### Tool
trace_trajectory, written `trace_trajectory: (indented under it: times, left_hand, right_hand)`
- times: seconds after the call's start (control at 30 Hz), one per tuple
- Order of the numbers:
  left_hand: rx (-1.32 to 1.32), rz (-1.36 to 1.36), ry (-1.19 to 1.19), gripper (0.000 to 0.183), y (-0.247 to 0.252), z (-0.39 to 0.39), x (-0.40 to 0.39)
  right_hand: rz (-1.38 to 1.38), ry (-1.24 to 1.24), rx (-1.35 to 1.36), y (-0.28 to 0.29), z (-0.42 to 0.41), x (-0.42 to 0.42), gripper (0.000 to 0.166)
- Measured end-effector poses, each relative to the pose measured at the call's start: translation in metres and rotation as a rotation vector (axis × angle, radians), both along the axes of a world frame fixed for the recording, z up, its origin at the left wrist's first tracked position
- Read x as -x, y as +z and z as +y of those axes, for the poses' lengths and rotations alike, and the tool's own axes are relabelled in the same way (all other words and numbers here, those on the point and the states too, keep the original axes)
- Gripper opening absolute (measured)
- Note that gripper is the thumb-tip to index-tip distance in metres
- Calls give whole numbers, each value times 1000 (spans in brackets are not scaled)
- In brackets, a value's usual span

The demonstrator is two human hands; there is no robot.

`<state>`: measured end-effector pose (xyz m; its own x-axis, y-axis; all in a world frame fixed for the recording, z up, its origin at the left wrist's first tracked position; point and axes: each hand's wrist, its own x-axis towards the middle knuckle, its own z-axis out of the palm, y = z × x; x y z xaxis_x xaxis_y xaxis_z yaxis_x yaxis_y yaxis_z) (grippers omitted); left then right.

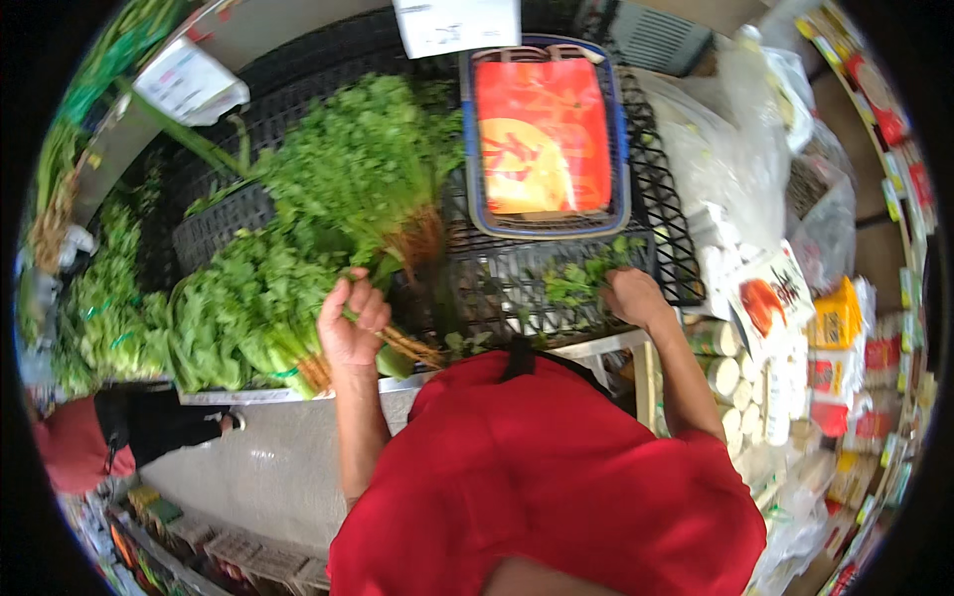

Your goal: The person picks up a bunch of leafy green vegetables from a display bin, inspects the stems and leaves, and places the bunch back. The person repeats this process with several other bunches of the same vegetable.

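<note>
My left hand (354, 316) is closed around a small bunch of leafy greens, whose thin brown-rooted stems (410, 346) stick out to its right. Just left of it lie bundles of celery-like greens (253, 313) on the display's front edge. Above it rests a big heap of coriander-like greens (358, 156) with reddish-brown roots. My right hand (635, 298) is at the right, its fingers closed at some loose green leaves (577, 279) over a black plastic crate (484, 279); whether it grips them is hard to tell.
A blue-rimmed basket (551, 227) holds a red and yellow printed bag (544, 138). Clear plastic bags (734, 149) and pale rolls (727, 372) lie at the right, before shelves of packaged goods (835, 320). Another person (82, 443) stands at the left. White signs bear writing.
</note>
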<state>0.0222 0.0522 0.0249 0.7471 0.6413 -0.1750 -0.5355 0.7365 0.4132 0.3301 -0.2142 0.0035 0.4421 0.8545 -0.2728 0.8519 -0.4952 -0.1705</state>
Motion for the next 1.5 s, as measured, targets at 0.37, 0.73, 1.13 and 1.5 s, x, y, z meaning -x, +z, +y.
trace_trajectory:
  times: [0.37,0.73,1.13,1.5]
  left_hand:
    - [6,-10,121,21,-2,-7,18]
    - [80,146,142,20,-8,-13,7]
    - [86,185,73,26,-16,0,-24]
    - [145,186,43,38,-21,7,-31]
  right_hand:
    - [366,241,-526,5,172,100,18]
    - [777,81,-515,-27,252,117,17]
    - [1972,-105,-366,16,202,88,9]
    - [1274,159,-464,10,187,127,5]
